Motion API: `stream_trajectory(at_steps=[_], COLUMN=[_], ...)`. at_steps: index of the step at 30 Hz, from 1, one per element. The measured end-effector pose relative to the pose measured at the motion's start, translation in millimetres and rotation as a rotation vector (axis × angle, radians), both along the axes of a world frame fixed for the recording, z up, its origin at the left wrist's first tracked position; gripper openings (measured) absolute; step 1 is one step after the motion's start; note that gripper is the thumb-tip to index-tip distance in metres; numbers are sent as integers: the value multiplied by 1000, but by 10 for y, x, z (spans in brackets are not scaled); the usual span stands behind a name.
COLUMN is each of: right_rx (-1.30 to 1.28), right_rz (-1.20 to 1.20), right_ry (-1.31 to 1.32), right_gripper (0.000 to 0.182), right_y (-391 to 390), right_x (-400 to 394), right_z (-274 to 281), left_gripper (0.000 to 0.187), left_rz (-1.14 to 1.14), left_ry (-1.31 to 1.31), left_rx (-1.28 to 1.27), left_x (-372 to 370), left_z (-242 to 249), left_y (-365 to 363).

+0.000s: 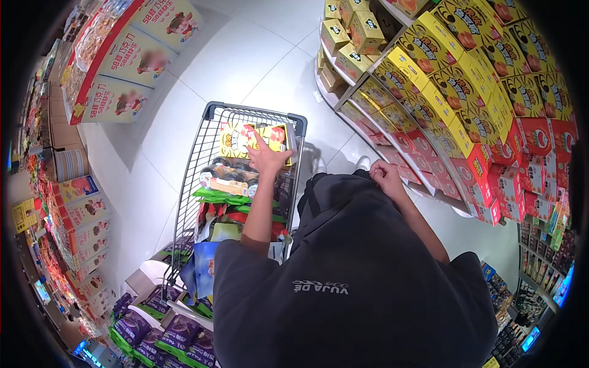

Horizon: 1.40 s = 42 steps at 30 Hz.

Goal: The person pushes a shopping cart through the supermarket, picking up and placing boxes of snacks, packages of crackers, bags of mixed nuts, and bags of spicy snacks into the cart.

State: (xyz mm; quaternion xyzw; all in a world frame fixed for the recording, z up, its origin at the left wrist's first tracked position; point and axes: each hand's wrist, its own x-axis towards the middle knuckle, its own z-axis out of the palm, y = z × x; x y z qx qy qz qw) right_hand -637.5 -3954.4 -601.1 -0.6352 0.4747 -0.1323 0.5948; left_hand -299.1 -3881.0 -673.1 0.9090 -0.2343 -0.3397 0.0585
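Observation:
My left hand (267, 158) reaches over the shopping cart (191, 161), its fingers spanning a yellow snack box (277, 136) with red pictures. Beside that box lies a similar yellow box (232, 140). Nearer to me in the cart is a pack of dark-lidded containers (228, 185), then green-edged bags (222, 197) and a blue package (205, 260). Close to my waist, my right hand (384, 175) is closed with curled fingers. Whatever it holds, if anything, is hidden.
On the right, shelves carry stacked yellow boxes (463, 86) and red boxes (481, 175). A white and red chocolate display (119, 73) stands at the upper left. Purple bags (132, 328) fill a bin at the lower left. Pale tiled floor (245, 55) lies ahead of the cart.

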Motion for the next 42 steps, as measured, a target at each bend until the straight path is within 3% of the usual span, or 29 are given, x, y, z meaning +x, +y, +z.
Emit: stream_trajectory(at_steps=[3, 6, 10, 14, 15, 17, 19, 20, 23, 24, 25, 27, 29, 31, 33, 34, 38, 42], right_rx=[14, -32, 82, 357, 321, 61, 257, 114, 84, 37, 24, -264, -388, -483, -479, -553, -797, -803], right_rz=[-7, -6, -58, -9, 23, 52, 88, 36, -114, -203, -212, -340, -528, -700, -795, -793, -766, -726], right_ry=[5, 1, -55, -249, -219, -354, -163, -170, -109, -238, -245, -352, -465, -595, -681, -681, -570, -555], right_gripper=[5, 5, 5, 44, 55, 58, 68, 78, 79, 85, 85, 96, 101, 95, 94, 92, 84, 80], right_y=[-13, -45, -190, -488, -527, -623, -699, -667, -600, -561, -560, -560, -658, -789, -1027, -1178, -1927, -2481], right_x=[-5, -14, 81, 310, 344, 322, 211, 153, -184, -291, -431, -724, -990, -1128, -1365, -1386, -1587, -1498], right_z=[-5, -48, 75, 491, 594, 558, 917, 1000, 1240, 1300, 1345, 1407, 1466, 1766, 1884, 2079, 2238, 2162], left_gripper=[133, 132, 132, 132, 131, 129, 125, 123, 114, 108, 108, 94, 70, 54, 39, 32, 31, 39], left_rz=[231, 256, -115, -558, -685, -896, -998, -1064, -1213, -1277, -1290, -1289, -980, -735, -620, -596, -762, -618], left_ry=[149, 156, 8, 10, -18, -55, 5, 10, 4, -9, -17, -53, 18, 107, 386, 399, 176, 40], left_rx=[-173, -436, -630, -731, -757, -750, -746, -752, -793, -822, -830, -1236, -1513, -1535, -1385, -1371, -1233, -960], left_x=[167, 290, 105, -423, -581, -876, -1117, -1216, -1476, -1550, -1619, -1728, -1811, -1867, -1876, -1921, -1827, -1342], left_z=[188, 427, 1115, 1646, 1730, 1827, 1921, 1988, 2231, 2286, 2292, 2270, 2353, 2387, 2219, 2088, 1394, 748], left_y=[127, 261, 221, -23, -105, -263, -422, -493, -692, -761, -848, -1022, -1238, -1473, -1673, -1737, -1741, -1417])
